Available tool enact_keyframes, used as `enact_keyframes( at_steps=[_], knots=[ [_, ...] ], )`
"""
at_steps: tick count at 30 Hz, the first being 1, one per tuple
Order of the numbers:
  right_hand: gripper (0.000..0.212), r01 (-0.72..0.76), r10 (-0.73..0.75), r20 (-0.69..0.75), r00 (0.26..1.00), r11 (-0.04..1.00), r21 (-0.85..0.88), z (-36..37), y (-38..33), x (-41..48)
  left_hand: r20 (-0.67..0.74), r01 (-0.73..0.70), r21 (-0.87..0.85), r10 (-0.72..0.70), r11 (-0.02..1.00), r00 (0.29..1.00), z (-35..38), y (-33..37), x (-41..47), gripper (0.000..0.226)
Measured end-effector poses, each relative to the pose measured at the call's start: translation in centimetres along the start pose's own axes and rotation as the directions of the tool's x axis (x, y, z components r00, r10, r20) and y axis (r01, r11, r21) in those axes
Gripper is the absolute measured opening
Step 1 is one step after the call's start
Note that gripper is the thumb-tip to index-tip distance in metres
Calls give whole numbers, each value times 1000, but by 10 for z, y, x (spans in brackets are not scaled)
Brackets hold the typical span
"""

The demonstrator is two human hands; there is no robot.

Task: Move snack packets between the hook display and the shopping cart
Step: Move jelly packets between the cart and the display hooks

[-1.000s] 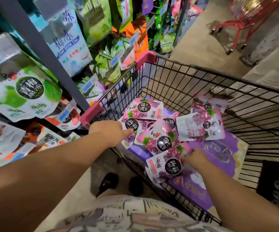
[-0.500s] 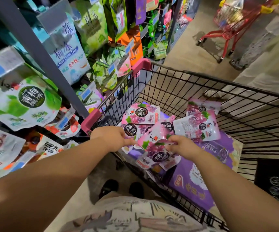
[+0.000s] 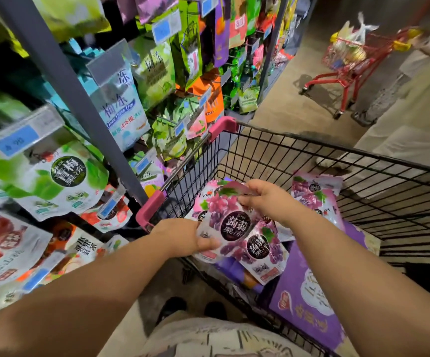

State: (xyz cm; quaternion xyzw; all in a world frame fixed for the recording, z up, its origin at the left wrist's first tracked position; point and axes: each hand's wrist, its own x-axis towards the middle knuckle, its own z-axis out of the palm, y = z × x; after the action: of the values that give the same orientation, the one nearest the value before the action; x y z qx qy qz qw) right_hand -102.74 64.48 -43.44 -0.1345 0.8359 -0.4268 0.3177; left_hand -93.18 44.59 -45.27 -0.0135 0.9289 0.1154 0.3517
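**Two hands held a grape packet over the cart**

Left of the cart (image 3: pixel 337 148), a display (image 3: pixel 152 68) of hooks carried hanging snack bags in green, blue, orange and red. Blue price tags (image 3: pixel 18 137) sat at the hook ends. A grey post (image 3: pixel 76 99) slanted through the display and ended just beside the cart's near left corner.

The left hand (image 3: pixel 183 237) reached in over that corner. Its thumb pressed on the front of the packet's lower left edge, with its fingers hidden behind, so it gripped the packet there.

The packet (image 3: pixel 230 224), white and purple with grapes and a dark round label, stood nearly upright above the cart's near left corner.

The right hand (image 3: pixel 268 199), inside the cart's rim, pinched the packet's top edge between thumb and curled fingers.

Below and to the right, a pile (image 3: pixel 260 251) of matching bags lay inside the cart. Partly under the pile, a flat purple box (image 3: pixel 306 300) lay along the cart's near right side.

Well beyond the cart's far right corner, a red cart (image 3: pixel 348 63) loaded with bags stood in the aisle. Just past the cart's right side stood another person in pale trousers (image 3: pixel 402 140).
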Motion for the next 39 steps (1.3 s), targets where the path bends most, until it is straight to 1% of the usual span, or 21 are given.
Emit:
enact_keyframes(
  at_steps=[3, 5, 6, 9, 10, 11, 12, 13, 14, 15, 16, 18, 20, 22, 24, 25, 31, 34, 35, 37, 39],
  knots=[
    [22, 8, -4, -58, 998, 997, 75, 6, -8, 3, -45, 25, 44, -23, 999, 999, 0, 1, -3, 58],
    [17, 22, 0, -142, 990, 989, 148, 12, -6, 4, -51, 24, 39, -22, 999, 998, 3, 0, -3, 55],
    [16, 25, 15, -210, 978, 982, 186, 14, -2, 5, -58, 22, 29, -20, 999, 998, 5, 0, -2, 53],
    [38, 8, 97, -434, 896, 973, 232, 22, 26, 2, -92, 50, 2, -50, 999, 995, 10, -1, -1, 53],
    [40, -13, 130, -460, 878, 968, 250, 25, 37, -2, -109, 60, -2, -60, 998, 992, 12, -1, 0, 54],
    [40, -65, 176, -429, 886, 963, 260, 29, 49, -7, -123, 74, -5, -74, 997, 990, 13, 0, 0, 56],
    [38, -147, 227, -342, 912, 959, 243, 34, 60, -13, -137, 92, -8, -92, 996, 986, 13, 0, 0, 57],
    [35, -250, 289, -219, 932, 950, 188, 40, 72, -18, -150, 113, -11, -113, 994, 982, 14, 1, 1, 57],
    [32, -336, 347, -85, 934, 935, 116, 49, 86, -23, -165, 135, -12, -135, 991, 977, 15, 1, 1, 58],
    [32, -393, 391, 33, 920, 918, 49, 58, 98, -28, -183, 155, -10, -155, 988, 971, 16, 1, 2, 59],
    [32, -420, 417, 126, 900, 907, -2, 67, 109, -33, -208, 175, -5, -173, 984, 963, 17, 2, 3, 61],
    [32, -428, 428, 257, 866, 902, -57, 83, 125, -41, -264, 217, 8, -208, 976, 942, 19, 3, 6, 62],
    [40, -410, 435, 349, 830, 900, -148, 91, 132, -47, -295, 243, 26, -225, 970, 929, 22, 3, 11, 62],
    [50, -385, 454, 410, 791, 890, -244, 97, 137, -51, -308, 257, 26, -237, 966, 921, 25, 2, 13, 61],
    [56, -380, 473, 411, 779, 878, -290, 104, 145, -52, -319, 263, 15, -245, 965, 915, 25, 2, 15, 59],
    [56, -379, 478, 394, 785, 874, -305, 108, 150, -52, -322, 264, 7, -248, 964, 914, 25, 1, 16, 59],
    [47, -324, 457, 306, 835, 858, -398, 116, 157, -53, -336, 260, -16, -250, 966, 908, 26, 0, 17, 57],
    [46, -305, 434, 227, 872, 843, -443, 114, 158, -51, -335, 256, -26, -250, 966, 908, 24, 1, 17, 55],
    [41, -293, 426, 209, 880, 834, -467, 112, 160, -51, -335, 254, -29, -249, 967, 909, 23, 2, 16, 53],
    [30, -275, 442, 217, 870, 801, -531, 105, 167, -52, -335, 250, -31, -245, 968, 910, 23, 2, 16, 50],
    [36, -287, 473, 210, 856, 772, -567, 99, 174, -54, -333, 248, -34, -245, 968, 910, 22, 3, 15, 49]
  ],
)
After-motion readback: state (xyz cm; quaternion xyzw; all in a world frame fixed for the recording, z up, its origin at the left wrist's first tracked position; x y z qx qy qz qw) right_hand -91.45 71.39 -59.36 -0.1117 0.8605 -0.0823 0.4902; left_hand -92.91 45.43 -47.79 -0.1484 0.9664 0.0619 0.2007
